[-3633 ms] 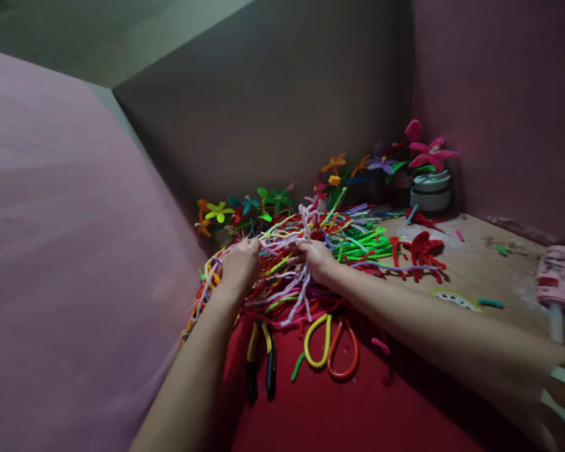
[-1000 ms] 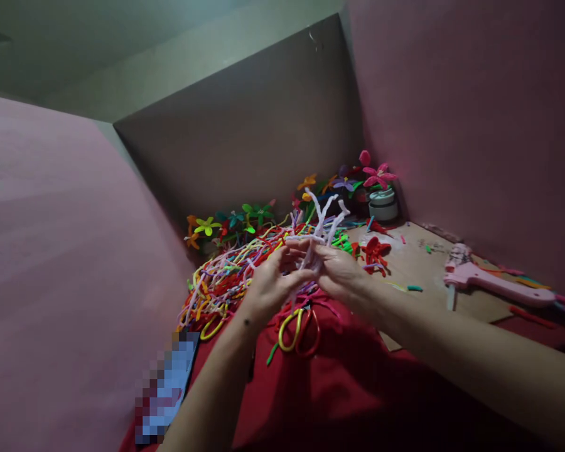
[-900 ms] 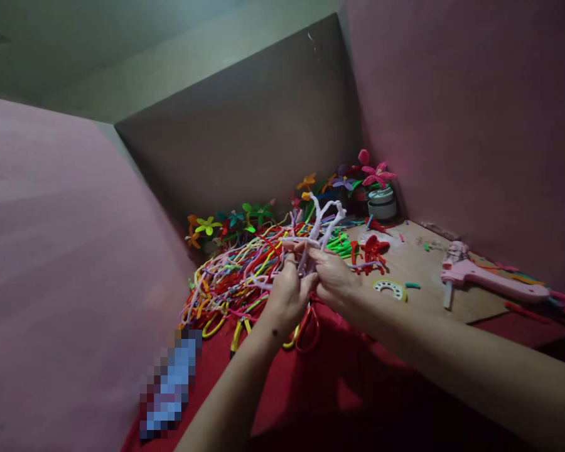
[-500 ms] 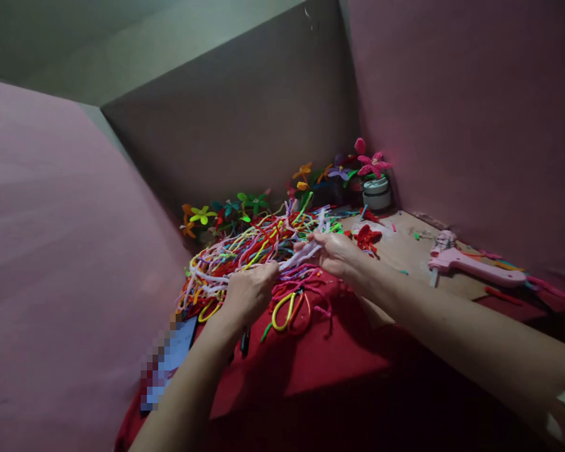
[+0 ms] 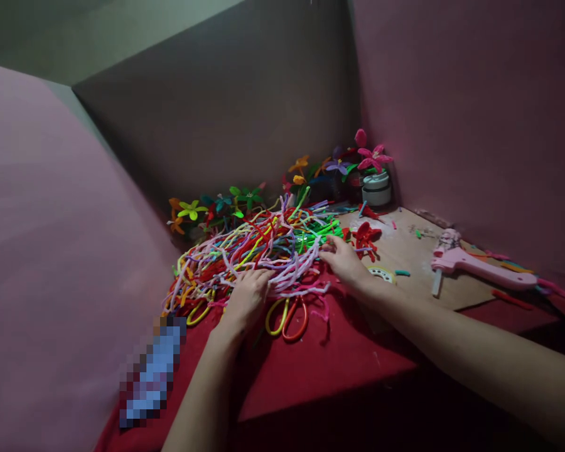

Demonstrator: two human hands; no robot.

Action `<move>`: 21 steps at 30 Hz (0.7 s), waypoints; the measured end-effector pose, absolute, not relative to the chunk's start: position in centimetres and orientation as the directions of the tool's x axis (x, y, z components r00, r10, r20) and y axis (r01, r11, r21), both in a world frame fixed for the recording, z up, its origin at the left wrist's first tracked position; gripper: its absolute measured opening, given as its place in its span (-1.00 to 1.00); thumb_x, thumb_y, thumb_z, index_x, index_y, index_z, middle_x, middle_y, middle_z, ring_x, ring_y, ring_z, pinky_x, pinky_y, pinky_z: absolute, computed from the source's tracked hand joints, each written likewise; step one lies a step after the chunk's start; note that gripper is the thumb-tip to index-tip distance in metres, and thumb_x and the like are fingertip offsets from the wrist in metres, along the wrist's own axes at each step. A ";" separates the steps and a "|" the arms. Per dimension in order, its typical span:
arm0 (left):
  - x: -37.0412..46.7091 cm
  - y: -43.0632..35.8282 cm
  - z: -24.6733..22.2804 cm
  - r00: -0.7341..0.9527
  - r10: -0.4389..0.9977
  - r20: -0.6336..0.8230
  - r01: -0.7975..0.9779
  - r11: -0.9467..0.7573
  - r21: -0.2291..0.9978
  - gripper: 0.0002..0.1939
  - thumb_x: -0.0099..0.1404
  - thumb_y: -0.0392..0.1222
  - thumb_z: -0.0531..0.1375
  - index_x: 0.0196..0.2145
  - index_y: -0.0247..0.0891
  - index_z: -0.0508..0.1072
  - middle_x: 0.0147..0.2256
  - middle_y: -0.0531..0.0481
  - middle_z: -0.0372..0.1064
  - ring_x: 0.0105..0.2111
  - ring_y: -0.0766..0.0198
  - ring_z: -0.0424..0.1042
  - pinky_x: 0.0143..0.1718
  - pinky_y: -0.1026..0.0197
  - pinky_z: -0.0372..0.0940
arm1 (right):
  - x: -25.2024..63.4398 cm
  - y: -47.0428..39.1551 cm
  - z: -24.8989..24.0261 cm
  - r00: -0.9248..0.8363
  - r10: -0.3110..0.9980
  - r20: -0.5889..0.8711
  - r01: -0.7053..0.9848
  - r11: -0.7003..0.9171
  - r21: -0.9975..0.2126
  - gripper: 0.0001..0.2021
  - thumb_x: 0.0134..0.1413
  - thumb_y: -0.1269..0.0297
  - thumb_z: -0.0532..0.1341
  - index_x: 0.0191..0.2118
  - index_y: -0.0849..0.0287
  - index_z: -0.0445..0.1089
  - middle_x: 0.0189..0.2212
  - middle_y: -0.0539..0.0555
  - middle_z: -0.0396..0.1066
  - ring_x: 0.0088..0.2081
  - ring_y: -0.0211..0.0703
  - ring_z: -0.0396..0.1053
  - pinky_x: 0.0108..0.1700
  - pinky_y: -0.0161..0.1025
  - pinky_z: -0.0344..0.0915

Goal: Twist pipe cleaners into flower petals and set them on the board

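Note:
A bundle of pale lilac pipe cleaners [image 5: 294, 276] lies loosely spread on top of a tangled, many-coloured heap of pipe cleaners [image 5: 252, 235]. My left hand [image 5: 250, 295] rests at the bundle's left part, fingers stretched over the strands and not wrapped round them. At the right ends of the lilac strands is my right hand [image 5: 346, 260], its fingers parted and nothing plainly gripped. Bright green pipe cleaners [image 5: 327, 229] lie just beyond its fingertips. Two pairs of loop handles, one yellow [image 5: 200, 311] and one yellow and red [image 5: 294, 320], stick out below the heap.
A pink glue gun [image 5: 484, 267] lies on a tan board [image 5: 409, 289] at the right, near a roll of tape [image 5: 381, 274]. Pipe-cleaner flowers [image 5: 249, 198] line the back, one pink flower [image 5: 374, 157] above a grey-white container [image 5: 375, 189]. Red cloth [image 5: 329, 370] covers the table.
The lilac pipe cleaners held between both hands have been put down and released onto the heap. My right hand has moved slightly right and opened; the left has loosened.

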State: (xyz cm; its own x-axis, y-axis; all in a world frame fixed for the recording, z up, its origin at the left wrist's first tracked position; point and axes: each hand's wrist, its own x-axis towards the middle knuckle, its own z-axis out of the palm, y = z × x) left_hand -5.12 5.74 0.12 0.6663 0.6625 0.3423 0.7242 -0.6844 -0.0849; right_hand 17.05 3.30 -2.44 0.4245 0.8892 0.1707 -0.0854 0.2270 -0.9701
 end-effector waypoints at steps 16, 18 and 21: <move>-5.0 4.2 5.2 0.132 0.729 0.671 0.693 -0.552 0.463 -0.77 0.18 -0.12 0.08 -0.36 -0.26 0.49 -0.48 0.04 0.38 -0.44 0.31 0.34 -0.38 0.32 0.21 | 14.0 2.0 -3.6 -0.260 0.883 0.391 0.632 0.462 -0.622 -0.63 0.06 0.36 0.06 0.01 0.32 0.28 -0.10 0.26 0.36 -0.07 -0.06 0.31 -0.04 -0.14 0.20; -4.9 3.6 6.1 0.064 0.786 0.616 0.620 -0.514 0.592 -0.73 0.18 -0.06 0.09 -0.43 -0.29 0.48 -0.58 0.08 0.29 -0.52 0.35 0.28 -0.47 0.34 0.17 | 14.3 1.7 -2.9 -0.199 0.873 0.445 0.548 0.475 -0.688 -0.71 0.04 0.39 0.07 -0.10 0.27 0.37 -0.15 0.22 0.40 -0.10 -0.08 0.33 -0.04 -0.14 0.20; -3.7 2.5 5.8 0.097 0.798 0.595 0.610 -0.520 0.598 -0.70 0.22 -0.03 0.03 -0.37 -0.26 0.47 -0.61 0.10 0.25 -0.58 0.37 0.24 -0.53 0.34 0.12 | 14.0 0.7 -0.5 -0.112 0.877 0.467 0.167 0.480 -0.861 -0.75 0.02 0.29 0.12 -0.16 0.23 0.38 -0.18 0.16 0.42 -0.14 -0.13 0.34 -0.07 -0.15 0.22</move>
State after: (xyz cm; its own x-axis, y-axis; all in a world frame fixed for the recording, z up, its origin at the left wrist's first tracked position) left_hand -3.66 2.46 5.79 0.0967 0.7979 0.5950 0.6103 -0.5197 0.5978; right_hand 14.02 0.66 -0.48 -0.1118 0.8772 0.4670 0.1675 0.4798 -0.8612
